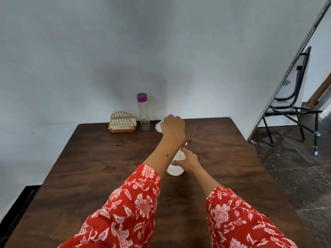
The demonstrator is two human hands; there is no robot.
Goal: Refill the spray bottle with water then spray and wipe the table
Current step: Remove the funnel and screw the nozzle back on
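Dark wooden table (100,169) against a pale wall, and at the back a clear bottle (143,115) with a purple cap stands upright, looking empty. Beside it, a wire holder (122,123) with napkins. Mid-table, the spray bottle (176,169) stands roughly upright, neck toward the wall, contents unclear. Right hand (189,161) clasps its side. Left hand (173,128) reaches beyond, closed on something white, hard to identify.
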